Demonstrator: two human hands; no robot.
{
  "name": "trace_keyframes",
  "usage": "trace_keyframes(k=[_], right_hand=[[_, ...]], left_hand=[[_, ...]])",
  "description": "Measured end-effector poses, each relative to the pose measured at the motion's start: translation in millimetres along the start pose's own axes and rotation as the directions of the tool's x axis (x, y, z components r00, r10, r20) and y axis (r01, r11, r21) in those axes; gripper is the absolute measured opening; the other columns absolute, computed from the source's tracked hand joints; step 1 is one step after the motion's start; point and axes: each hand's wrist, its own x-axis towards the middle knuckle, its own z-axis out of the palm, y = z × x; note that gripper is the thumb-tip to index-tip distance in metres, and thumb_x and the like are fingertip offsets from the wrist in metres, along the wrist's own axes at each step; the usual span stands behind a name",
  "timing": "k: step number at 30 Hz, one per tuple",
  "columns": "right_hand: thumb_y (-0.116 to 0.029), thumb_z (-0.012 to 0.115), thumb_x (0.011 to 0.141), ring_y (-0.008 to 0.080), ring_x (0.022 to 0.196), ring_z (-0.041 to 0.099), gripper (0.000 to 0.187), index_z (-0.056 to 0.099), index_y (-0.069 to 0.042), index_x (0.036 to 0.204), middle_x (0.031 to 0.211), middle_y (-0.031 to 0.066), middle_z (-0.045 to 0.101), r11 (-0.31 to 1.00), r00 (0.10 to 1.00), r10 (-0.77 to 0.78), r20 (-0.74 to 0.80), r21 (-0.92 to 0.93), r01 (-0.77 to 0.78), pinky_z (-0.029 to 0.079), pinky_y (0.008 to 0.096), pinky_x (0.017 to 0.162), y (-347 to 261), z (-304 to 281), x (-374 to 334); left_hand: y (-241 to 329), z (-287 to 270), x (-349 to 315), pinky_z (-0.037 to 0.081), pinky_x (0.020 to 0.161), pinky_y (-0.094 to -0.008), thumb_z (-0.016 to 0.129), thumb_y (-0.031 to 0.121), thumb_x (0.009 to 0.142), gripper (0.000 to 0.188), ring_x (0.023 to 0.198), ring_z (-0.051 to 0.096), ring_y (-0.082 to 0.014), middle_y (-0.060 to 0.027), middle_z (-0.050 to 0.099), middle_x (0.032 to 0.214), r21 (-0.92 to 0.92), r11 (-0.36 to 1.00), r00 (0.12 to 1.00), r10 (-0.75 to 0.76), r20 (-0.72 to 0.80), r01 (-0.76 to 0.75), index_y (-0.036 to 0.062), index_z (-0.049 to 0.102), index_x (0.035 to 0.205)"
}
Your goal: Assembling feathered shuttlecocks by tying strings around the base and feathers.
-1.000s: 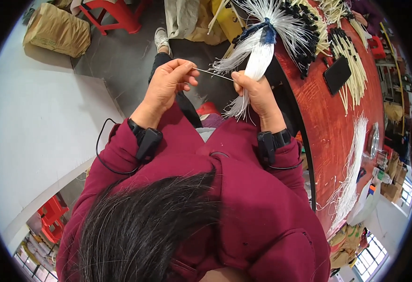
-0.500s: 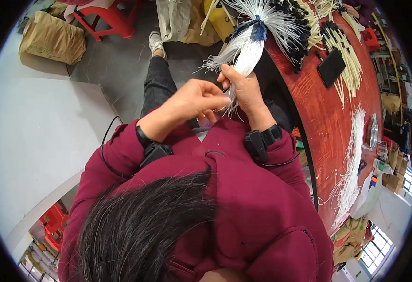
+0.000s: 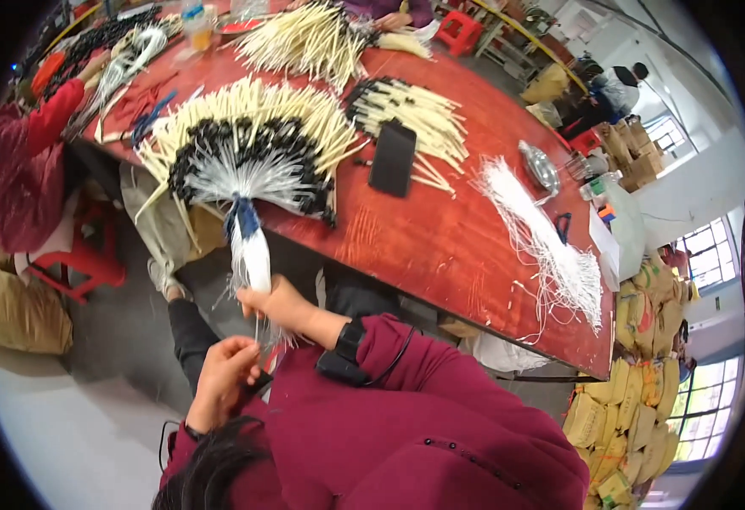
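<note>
A thick bundle of white cords [image 3: 256,259] hangs over the table's near edge, bound with a dark blue cloth strip [image 3: 242,219]. My right hand [image 3: 281,304] is wrapped round its lower part. Just below, the fingers of my left hand [image 3: 226,374] are pinched together on a thin white strand [image 3: 259,330] that runs up to the right hand. Beyond the tie the cords spread in a fan to black pieces [image 3: 245,144] with cream-coloured sticks [image 3: 220,106] on the table. Loose cord ends hang around the right hand.
On the red table [image 3: 466,246] lie a black phone [image 3: 393,159], a pile of cream sticks [image 3: 419,115], a hank of white cords [image 3: 542,246] and a shiny metal dish [image 3: 540,167]. A person in red [image 3: 28,170] sits at left. Stacked sacks [image 3: 632,416] stand at right.
The view has swung to the right, bringing more of the table in. My left hand has drawn down, farther from the right hand, which keeps its grip on the bundle.
</note>
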Motion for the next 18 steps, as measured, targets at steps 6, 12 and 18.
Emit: trace_keyframes(k=[6, 12, 18], right_hand=[[-0.026, 0.062, 0.087, 0.0083, 0.052, 0.05, 0.025, 0.061, -0.004, 0.074, 0.06, -0.0001, 0.056, 0.997, 0.999, -0.036, 0.008, -0.069, 0.036, 0.04, 0.0255, 0.048, 6, -8, 2], [-0.029, 0.062, 0.087, 0.0069, 0.054, 0.05, 0.03, 0.06, -0.007, 0.067, 0.058, -0.0012, 0.056, 0.995, 0.998, -0.065, 0.006, -0.072, 0.065, 0.04, 0.0261, 0.05, -2, -1, -1], [-0.024, 0.062, 0.087, 0.0086, 0.054, 0.05, 0.024, 0.058, -0.005, 0.072, 0.059, -0.0003, 0.054, 0.997, 0.998, -0.069, 0.002, -0.033, 0.069, 0.04, 0.0267, 0.05, 7, 0, 2]], left_hand=[[-3, -10, -14, 0.038, 0.045, -0.0199, 0.061, 0.015, 0.091, 0.01, 0.057, 0.051, -0.008, 0.0011, 0.055, 0.072, -0.273, 0.96, 0.996, 0.043, -0.072, -0.061, 0.0054, 0.058, 0.091], [8, -8, -10, 0.04, 0.049, -0.0188, 0.06, 0.016, 0.092, 0.01, 0.063, 0.054, -0.0071, -0.0005, 0.059, 0.077, -0.31, 0.911, 0.961, 0.246, -0.124, -0.273, 0.0061, 0.058, 0.094], [37, 31, 26, 0.04, 0.052, -0.0185, 0.062, 0.017, 0.091, 0.02, 0.063, 0.054, -0.0054, -0.0006, 0.061, 0.077, -0.261, 0.815, 0.831, 0.408, -0.377, -0.518, 0.0038, 0.063, 0.105]])
